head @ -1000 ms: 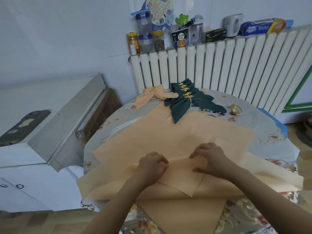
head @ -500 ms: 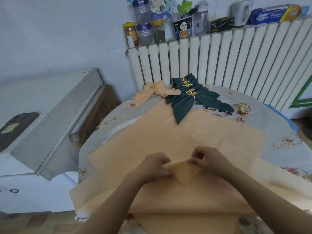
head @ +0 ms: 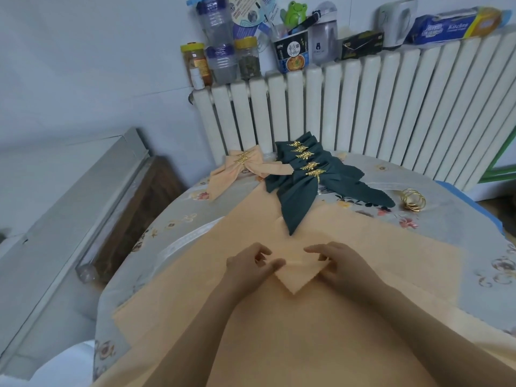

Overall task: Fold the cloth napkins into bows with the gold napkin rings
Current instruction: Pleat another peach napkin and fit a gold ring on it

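I'm seeing both forearms reaching in from the table's (head: 173, 219) near edge; left hand (head: 248, 265) and right hand (head: 339, 263) are pinching the peach napkin's (head: 300, 275) folded corner, mid-table, fingers curled.

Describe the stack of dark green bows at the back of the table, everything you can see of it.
The dark green bows lie overlapped in a row at the far side of the table, near the radiator. They look like matte woven cloth, each cinched at the middle by a gold leaf-shaped ring; five rings show. Their tails fan outward, and the nearest tail rests on the spread peach napkin. A peach bow touches their left side.
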